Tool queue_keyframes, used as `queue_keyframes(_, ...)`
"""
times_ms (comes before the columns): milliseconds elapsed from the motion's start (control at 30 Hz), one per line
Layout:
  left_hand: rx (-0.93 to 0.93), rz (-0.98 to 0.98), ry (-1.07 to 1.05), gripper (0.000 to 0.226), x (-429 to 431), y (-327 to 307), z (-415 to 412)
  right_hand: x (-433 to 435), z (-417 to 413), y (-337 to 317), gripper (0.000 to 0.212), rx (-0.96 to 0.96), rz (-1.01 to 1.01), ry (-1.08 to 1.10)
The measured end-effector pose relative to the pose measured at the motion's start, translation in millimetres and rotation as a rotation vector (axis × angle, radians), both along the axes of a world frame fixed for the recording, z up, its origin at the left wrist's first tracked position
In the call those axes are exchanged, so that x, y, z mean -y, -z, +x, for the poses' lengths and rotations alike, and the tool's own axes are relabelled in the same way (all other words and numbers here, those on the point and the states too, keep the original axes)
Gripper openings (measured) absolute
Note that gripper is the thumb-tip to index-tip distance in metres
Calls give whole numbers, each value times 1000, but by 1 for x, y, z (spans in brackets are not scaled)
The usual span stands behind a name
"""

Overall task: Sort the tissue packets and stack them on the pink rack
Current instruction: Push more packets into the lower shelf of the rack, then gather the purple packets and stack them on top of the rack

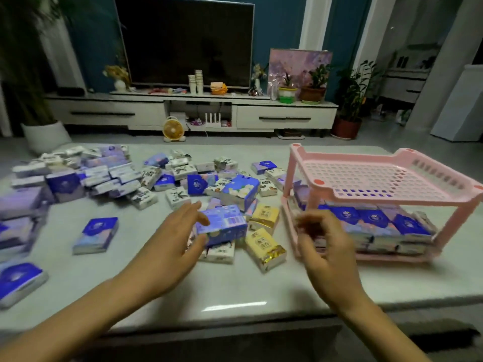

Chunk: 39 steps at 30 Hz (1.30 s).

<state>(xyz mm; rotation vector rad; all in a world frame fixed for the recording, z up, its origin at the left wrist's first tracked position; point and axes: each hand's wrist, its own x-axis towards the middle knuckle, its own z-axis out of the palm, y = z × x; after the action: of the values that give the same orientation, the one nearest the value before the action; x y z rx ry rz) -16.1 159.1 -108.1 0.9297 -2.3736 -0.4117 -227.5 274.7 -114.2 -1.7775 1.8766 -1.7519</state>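
Leftward, loose tissue packets point(104, 173) litter the table point(235, 288). Next, the left hand point(167, 246) closes its grip round a blue tissue packet point(224, 226) over the pile. The blurred right hand point(326, 252) curls; whether its grip holds anything I cannot tell. Stacked blue packets point(373, 218) fill the lower tier of the pink rack point(366, 176).

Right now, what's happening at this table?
A person is sorting tissue packets. The left grip holds a blue packet lifted from the loose pile on the table. The right grip, blurred, fingers loosely curled and seemingly empty, hovers by the pink rack. The rack's lower shelf is lined with blue packets; its upper shelf holds none yet.
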Motion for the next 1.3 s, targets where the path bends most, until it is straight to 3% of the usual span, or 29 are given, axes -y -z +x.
queue_keyframes(100,6,51,-90,12,0,-13,41,37,33,5,33,-73,226,-128)
queue_keyframes(300,55,168,-174,18,6,-14,72,65,32,14,47,-257,498,153)
queue_keyframes(433,162,218,-213,23,27,11,84,55,52,20,42,-376,412,37)
queue_keyframes(533,121,285,-218,24,39,32,87,61,68,15,39,-421,350,16)
queue_keyframes(633,39,273,-237,27,57,43,90,84,67,6,64,-465,405,62)
queue_keyframes(700,12,246,-287,31,77,40,91,106,63,2,75,-492,558,-53)
queue_keyframes(767,-23,185,-317,32,98,33,93,128,66,2,70,-528,660,-156)
queue_keyframes(1000,39,115,-440,46,175,27,116,193,121,13,56,-642,609,-351)
queue_keyframes(1100,42,166,-487,51,206,34,122,225,145,7,53,-480,557,-295)
queue_keyframes(1200,72,109,-524,54,234,42,125,267,175,4,57,-488,461,-195)
queue_keyframes(1300,253,15,-544,54,251,45,124,305,198,10,60,-565,565,-176)
